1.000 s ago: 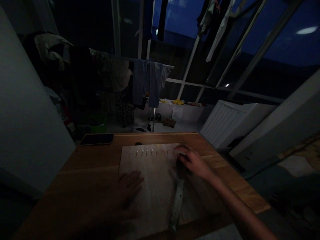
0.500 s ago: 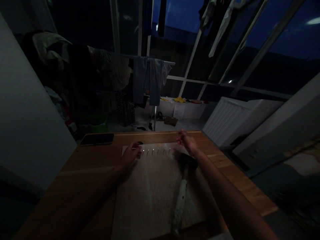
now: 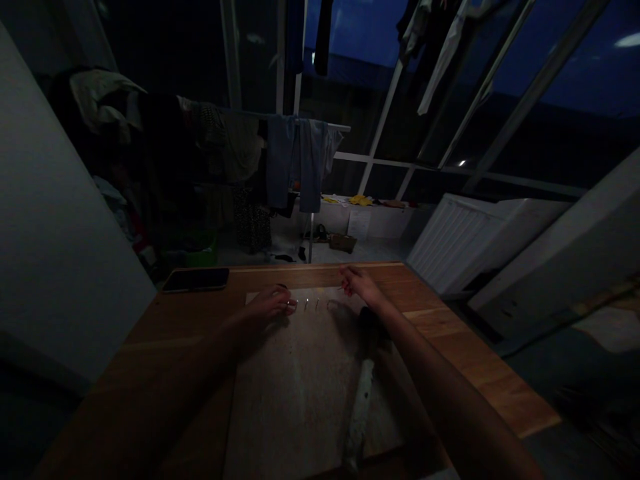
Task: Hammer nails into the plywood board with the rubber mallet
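Observation:
A pale board (image 3: 300,387) lies on a wooden table (image 3: 175,333) in dim light. A row of small nails (image 3: 316,304) stands near its far edge. My left hand (image 3: 273,303) rests at the left end of that row, fingers curled around a nail there. My right hand (image 3: 357,283) hovers at the row's right end, fingers pinched on a thin nail. A hammer (image 3: 361,407) lies on the board below my right forearm, with its dark head pointing away from me.
A dark phone (image 3: 196,279) lies at the table's far left corner. Beyond the table stand a drying rack with hung clothes (image 3: 295,160), a white radiator (image 3: 450,240) and large dark windows. A pale wall panel is at the left.
My right hand let go of the hammer's head and rose to the right end of the nail row. My left hand slid forward from the board's middle to the row's left end.

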`<state>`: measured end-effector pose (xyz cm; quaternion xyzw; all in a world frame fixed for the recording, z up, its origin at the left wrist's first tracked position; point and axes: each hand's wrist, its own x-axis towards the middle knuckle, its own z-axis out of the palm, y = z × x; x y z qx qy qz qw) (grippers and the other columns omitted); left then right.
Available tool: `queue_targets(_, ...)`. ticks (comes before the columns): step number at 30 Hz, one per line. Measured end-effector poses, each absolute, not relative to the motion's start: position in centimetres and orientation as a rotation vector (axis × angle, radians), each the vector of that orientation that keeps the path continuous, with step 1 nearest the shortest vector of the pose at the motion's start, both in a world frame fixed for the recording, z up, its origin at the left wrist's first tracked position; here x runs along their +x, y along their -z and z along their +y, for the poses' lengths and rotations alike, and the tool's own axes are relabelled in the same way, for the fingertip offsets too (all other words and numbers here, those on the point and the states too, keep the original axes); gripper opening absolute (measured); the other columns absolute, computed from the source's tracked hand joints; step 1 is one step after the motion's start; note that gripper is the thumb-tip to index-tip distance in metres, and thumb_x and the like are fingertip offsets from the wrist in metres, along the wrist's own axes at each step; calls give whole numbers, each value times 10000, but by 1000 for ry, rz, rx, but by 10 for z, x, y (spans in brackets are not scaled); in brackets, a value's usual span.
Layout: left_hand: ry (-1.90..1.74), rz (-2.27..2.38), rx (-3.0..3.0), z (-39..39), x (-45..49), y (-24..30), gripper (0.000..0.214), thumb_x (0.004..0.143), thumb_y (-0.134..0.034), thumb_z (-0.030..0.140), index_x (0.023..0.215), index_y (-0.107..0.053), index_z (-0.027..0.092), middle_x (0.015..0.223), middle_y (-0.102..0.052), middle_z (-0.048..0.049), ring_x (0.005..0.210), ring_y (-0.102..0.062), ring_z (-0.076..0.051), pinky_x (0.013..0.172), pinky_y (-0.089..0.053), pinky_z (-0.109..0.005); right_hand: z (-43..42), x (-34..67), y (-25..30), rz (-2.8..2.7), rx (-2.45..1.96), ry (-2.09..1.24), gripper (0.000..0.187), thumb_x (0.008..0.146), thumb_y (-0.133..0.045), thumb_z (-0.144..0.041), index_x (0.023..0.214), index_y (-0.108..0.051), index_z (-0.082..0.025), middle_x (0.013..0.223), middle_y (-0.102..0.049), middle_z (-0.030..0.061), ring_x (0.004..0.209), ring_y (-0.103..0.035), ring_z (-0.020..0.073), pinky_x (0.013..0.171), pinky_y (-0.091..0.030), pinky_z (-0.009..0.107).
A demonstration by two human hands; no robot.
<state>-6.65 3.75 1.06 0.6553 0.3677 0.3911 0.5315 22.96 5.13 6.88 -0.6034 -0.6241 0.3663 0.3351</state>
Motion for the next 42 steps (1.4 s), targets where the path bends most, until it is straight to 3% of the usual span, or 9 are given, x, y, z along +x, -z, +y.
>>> queue_targets(5,-947,1060,1333,40,-56,-31,232,792,-688,377,873,-622,171,807,-699,-56,685,-663,-150,688,-548,-289,42,213,-67,-1964,-1636,-811,98,856,-714,-267,876,-725,-172,678,-710,14,599,-644,148,574,-468,218)
queue_targets(7,-943,1097,1373,41,-54,-41,262,764,-702,380,898,-637,164,789,-701,-41,678,-662,-160,686,-548,-295,36,205,-67,-2091,-1650,-734,23,800,-736,-171,777,-738,-171,736,-758,44,697,-688,174,653,-484,231)
queue_targets(12,-853,1212,1895,37,-40,-37,253,711,-751,328,900,-713,163,836,-749,-70,772,-682,-216,737,-537,-321,28,196,-80,-2240,-1713,-484,207,862,-596,-73,873,-783,-161,952,-807,142,901,-739,226,772,-476,249)
queue_targets(16,-836,1225,2019,39,-29,-25,138,749,-678,228,858,-738,169,836,-768,-66,794,-686,-216,771,-520,-320,23,192,-88,-2321,-1687,-416,251,872,-588,-76,995,-790,-159,1012,-807,133,944,-743,226,799,-478,243)
queue_targets(19,-857,1186,2017,41,-30,-29,124,794,-652,253,831,-746,181,811,-772,-51,782,-689,-211,770,-514,-314,24,186,-83,-2396,-1633,-446,339,818,-625,-43,1100,-780,-148,1005,-811,116,947,-741,226,826,-488,248)
queue_targets(25,-813,1127,2154,41,-20,-40,133,832,-644,218,867,-767,181,905,-790,-73,868,-703,-235,860,-506,-325,27,175,-73,-2447,-1549,-469,279,821,-595,-29,941,-807,-165,958,-815,95,904,-739,220,805,-481,252)
queue_targets(30,-837,1097,2136,42,-8,-39,150,834,-635,196,898,-769,172,908,-781,-85,877,-704,-247,871,-519,-343,14,181,-87,-2376,-1509,-443,291,881,-533,-58,989,-790,-142,948,-797,116,890,-731,220,804,-473,268)
queue_targets(36,-916,961,1969,23,-18,-49,164,836,-666,299,893,-742,165,890,-776,-69,829,-702,-207,801,-540,-304,-17,186,-94,-2408,-1353,-608,222,836,-580,-55,903,-763,-162,808,-755,19,749,-684,156,702,-473,223)
queue_targets(42,-846,1004,2030,3,-46,-58,263,854,-634,381,972,-739,171,928,-763,-68,770,-697,-185,680,-524,-264,-39,186,-100,-2268,-1155,-1014,331,870,-545,-126,1131,-736,-197,915,-743,29,739,-675,151,632,-528,230)
